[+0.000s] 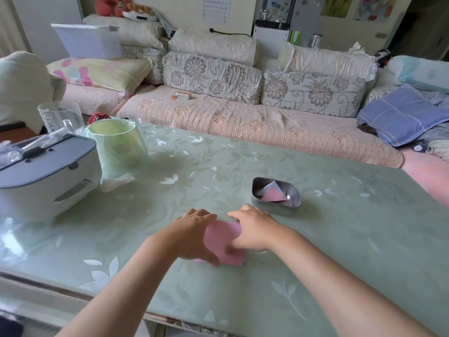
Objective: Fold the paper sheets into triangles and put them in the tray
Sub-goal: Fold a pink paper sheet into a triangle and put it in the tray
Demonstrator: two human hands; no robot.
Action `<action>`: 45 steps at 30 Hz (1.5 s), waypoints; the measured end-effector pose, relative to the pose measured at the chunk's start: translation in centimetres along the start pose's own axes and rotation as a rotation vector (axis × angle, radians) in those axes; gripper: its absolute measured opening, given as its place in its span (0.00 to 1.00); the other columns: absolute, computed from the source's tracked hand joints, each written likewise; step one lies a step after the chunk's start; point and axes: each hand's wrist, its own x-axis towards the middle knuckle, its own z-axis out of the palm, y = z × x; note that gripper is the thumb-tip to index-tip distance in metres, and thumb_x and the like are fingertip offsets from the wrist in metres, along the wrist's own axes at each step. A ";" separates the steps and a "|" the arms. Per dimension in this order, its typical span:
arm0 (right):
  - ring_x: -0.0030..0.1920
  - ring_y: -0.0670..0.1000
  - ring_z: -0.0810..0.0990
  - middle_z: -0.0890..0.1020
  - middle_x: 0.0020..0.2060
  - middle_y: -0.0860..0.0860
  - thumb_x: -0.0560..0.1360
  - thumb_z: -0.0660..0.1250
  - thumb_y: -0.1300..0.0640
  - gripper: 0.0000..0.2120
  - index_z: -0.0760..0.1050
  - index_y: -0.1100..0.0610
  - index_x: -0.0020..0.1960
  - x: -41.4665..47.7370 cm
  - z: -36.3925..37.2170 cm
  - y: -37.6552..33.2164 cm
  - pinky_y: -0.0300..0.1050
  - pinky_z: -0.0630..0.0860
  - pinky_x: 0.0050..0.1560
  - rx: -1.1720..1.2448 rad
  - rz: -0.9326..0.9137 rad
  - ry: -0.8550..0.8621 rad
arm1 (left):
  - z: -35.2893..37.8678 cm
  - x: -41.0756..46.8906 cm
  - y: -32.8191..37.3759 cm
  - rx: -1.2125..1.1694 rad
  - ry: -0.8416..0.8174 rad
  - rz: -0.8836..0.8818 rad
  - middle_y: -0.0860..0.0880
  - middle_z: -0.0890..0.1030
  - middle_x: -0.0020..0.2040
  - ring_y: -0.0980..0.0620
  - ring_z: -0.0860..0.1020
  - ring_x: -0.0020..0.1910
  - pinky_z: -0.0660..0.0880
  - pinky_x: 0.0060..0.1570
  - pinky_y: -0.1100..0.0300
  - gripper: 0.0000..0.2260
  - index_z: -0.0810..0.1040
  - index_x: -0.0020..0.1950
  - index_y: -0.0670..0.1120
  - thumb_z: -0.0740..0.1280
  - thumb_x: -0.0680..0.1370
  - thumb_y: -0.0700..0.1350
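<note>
Folding step in hand. Pink sheet (pixel 222 242) lies on bench (pixel 315 263); tray (pixel 272 208), at 1 o'clock of it, holds triangles (pixel 274 194). Left hand (pixel 194 229) presses the sheet flat, fingers spread. Right hand (pixel 252 229) covers its 3 o'clock edge; grip cannot be told. Next move likely needs corners matched, then creased.

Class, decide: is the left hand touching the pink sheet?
Touching. The head view shows the left hand resting on the pink sheet, its thumb across the near edge.

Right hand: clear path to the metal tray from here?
Probably yes. The tray sits just beyond the right hand, bare table between, open top; the hand rests on the pink sheet.
</note>
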 end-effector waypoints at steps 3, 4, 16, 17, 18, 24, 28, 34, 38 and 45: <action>0.62 0.49 0.73 0.73 0.60 0.46 0.64 0.77 0.40 0.36 0.71 0.42 0.69 0.4 0.0 0.5 0.46 0.70 0.64 0.112 0.016 0.049 | -0.2 0.3 0.0 0.011 0.000 0.006 0.55 0.65 0.72 0.52 0.61 0.70 0.67 0.68 0.54 0.52 0.57 0.79 0.54 0.77 0.61 0.66; 0.58 0.48 0.75 0.76 0.56 0.44 0.65 0.76 0.43 0.28 0.75 0.41 0.64 0.5 0.1 0.7 0.46 0.72 0.62 0.161 0.016 0.074 | -0.3 0.4 0.0 0.015 -0.004 0.005 0.55 0.65 0.71 0.52 0.61 0.70 0.67 0.67 0.53 0.53 0.56 0.79 0.54 0.78 0.61 0.66; 0.31 0.38 0.81 0.84 0.32 0.42 0.70 0.78 0.52 0.06 0.82 0.46 0.43 -2.1 0.4 3.2 0.31 0.71 0.31 0.714 0.151 0.300 | -1.0 1.6 1.9 -0.160 0.120 0.046 0.53 0.63 0.74 0.51 0.59 0.74 0.63 0.69 0.54 0.48 0.52 0.80 0.55 0.76 0.67 0.63; 0.31 0.39 0.81 0.85 0.33 0.42 0.71 0.78 0.53 0.06 0.82 0.47 0.45 -2.7 0.3 3.5 0.30 0.71 0.31 0.761 0.151 0.313 | -1.0 1.8 2.3 -0.219 0.155 0.041 0.53 0.65 0.74 0.51 0.62 0.73 0.64 0.67 0.56 0.45 0.54 0.79 0.55 0.75 0.69 0.61; 0.31 0.41 0.82 0.86 0.34 0.43 0.71 0.78 0.55 0.07 0.82 0.48 0.47 -3.2 0.1 3.9 0.31 0.72 0.32 0.806 0.153 0.330 | -0.9 2.1 2.6 -0.289 0.184 0.027 0.53 0.68 0.72 0.52 0.67 0.69 0.67 0.64 0.59 0.41 0.58 0.78 0.54 0.75 0.71 0.59; 0.37 0.47 0.82 0.84 0.34 0.49 0.74 0.73 0.64 0.09 0.82 0.52 0.50 -6.4 -0.2 7.2 0.40 0.79 0.36 1.024 0.092 0.452 | -0.9 2.9 5.8 -0.520 0.222 0.005 0.60 0.81 0.43 0.54 0.79 0.43 0.75 0.41 0.63 0.04 0.78 0.46 0.60 0.72 0.75 0.51; 0.38 0.47 0.81 0.83 0.41 0.46 0.77 0.69 0.64 0.16 0.78 0.44 0.56 -7.9 0.5 9.4 0.35 0.76 0.38 0.947 0.080 0.484 | -0.1 3.5 8.5 -0.709 0.211 -0.024 0.54 0.84 0.41 0.53 0.80 0.40 0.79 0.45 0.56 0.03 0.82 0.43 0.53 0.70 0.76 0.47; 0.59 0.39 0.75 0.72 0.62 0.35 0.68 0.54 0.74 0.39 0.69 0.40 0.71 -10.3 0.8 11.8 0.27 0.68 0.54 0.459 -0.100 0.481 | 0.4 4.7 10.3 -1.017 0.151 -0.190 0.48 0.81 0.40 0.52 0.78 0.35 0.79 0.38 0.61 0.04 0.82 0.49 0.44 0.68 0.79 0.41; 0.67 0.45 0.67 0.68 0.70 0.45 0.67 0.66 0.70 0.33 0.75 0.43 0.67 -10.2 0.8 12.6 0.38 0.63 0.66 0.137 -0.189 0.528 | 0.7 5.3 11.0 -1.117 0.114 -0.242 0.47 0.80 0.40 0.53 0.77 0.34 0.76 0.33 0.64 0.05 0.82 0.52 0.43 0.68 0.79 0.41; 0.66 0.50 0.71 0.77 0.67 0.49 0.68 0.76 0.55 0.07 0.85 0.46 0.45 -9.7 0.5 12.3 0.50 0.64 0.65 0.177 -0.242 0.641 | 1.4 5.5 12.0 -0.995 0.125 -0.187 0.48 0.83 0.40 0.54 0.80 0.34 0.81 0.37 0.62 0.04 0.83 0.47 0.46 0.68 0.79 0.41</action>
